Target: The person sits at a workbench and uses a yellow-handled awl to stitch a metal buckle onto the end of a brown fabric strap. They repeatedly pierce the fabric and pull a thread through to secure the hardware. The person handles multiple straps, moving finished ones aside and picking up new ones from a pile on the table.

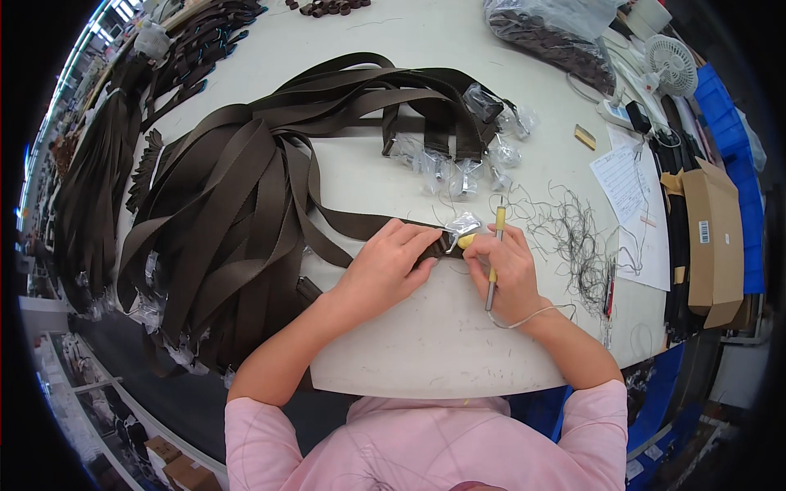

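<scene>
A dark brown webbing strap (360, 222) runs from the big pile to the middle of the table. My left hand (391, 263) is closed on its end, fingers pressing it beside a dark buckle-like piece (446, 241). Clear plastic wrap (464, 222) covers part of that end. My right hand (509, 270) grips a yellow and metal pen-shaped tool (500, 217) with a thin cord, its slim tip pointing away from me. A small yellow piece (466, 241) shows at my right fingertips, touching the strap end; whether it is a finger cover I cannot tell.
Heaped brown straps (213, 213) fill the left side, with plastic-wrapped ends (467, 176) beyond my hands. Loose thread clippings (577, 237) lie to the right, near paper sheets (618, 184). A cardboard box (714, 237), small white fan (673, 64) and bag of brown pieces (557, 41) stand farther off.
</scene>
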A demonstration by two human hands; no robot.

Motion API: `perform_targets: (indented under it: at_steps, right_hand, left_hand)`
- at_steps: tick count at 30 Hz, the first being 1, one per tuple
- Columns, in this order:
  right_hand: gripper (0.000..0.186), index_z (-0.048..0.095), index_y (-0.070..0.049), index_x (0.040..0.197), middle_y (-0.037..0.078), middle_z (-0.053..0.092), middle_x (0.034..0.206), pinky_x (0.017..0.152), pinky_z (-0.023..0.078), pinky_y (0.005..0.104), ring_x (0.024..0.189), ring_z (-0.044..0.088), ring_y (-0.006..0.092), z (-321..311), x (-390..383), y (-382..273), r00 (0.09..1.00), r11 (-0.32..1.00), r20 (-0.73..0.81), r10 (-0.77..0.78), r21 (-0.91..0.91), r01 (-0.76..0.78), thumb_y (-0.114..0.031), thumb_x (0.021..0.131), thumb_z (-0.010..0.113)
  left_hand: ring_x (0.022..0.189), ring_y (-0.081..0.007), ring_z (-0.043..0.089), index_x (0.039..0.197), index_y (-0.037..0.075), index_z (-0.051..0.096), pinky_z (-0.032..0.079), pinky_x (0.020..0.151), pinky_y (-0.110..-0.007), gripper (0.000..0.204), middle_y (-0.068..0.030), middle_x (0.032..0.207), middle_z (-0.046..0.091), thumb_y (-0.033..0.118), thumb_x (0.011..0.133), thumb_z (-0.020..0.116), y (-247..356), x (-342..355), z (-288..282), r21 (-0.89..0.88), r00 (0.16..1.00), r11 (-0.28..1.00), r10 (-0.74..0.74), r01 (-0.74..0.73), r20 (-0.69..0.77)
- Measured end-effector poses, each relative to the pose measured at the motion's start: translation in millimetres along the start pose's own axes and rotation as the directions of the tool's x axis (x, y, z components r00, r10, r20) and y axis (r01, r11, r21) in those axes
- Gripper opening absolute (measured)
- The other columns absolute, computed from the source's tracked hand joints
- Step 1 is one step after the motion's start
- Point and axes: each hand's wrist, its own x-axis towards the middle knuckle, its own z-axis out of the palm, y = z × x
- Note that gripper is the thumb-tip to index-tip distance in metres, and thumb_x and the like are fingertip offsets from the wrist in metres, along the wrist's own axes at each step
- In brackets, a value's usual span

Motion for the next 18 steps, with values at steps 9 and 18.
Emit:
perform_targets:
  at_steps: [9,18]
  right_hand:
    - [0.029,0.058,-0.007,0.1,-0.001,0.061,0.074,0.097,0.047,0.0438,0.07,0.062,0.0207,14,7,-10,0.999,1.0,-0.034,-0.009,0.002,0.009,0.0,0.08,0.078]
    - [0.028,0.055,-0.007,0.094,-0.001,0.058,0.072,0.096,0.043,0.0439,0.069,0.06,0.0215,28,13,-15,0.993,0.993,-0.041,0.113,-0.015,-0.113,0.0,0.081,0.079]
  left_hand:
    - [0.096,-0.0269,0.068,0.127,0.003,0.069,0.058,0.079,-0.037,0.039,-0.0109,0.11,0.075,0.007,0.089,0.076,0,0,2,-0.024,0.994,0.998,-0.056,0.054,-0.09]
    - [0.088,-0.0237,0.073,0.123,0.001,0.071,0.059,0.078,-0.034,0.033,-0.013,0.101,0.075,0.004,0.09,0.077,0,-1,6,-0.104,0.985,0.988,-0.126,0.114,-0.117]
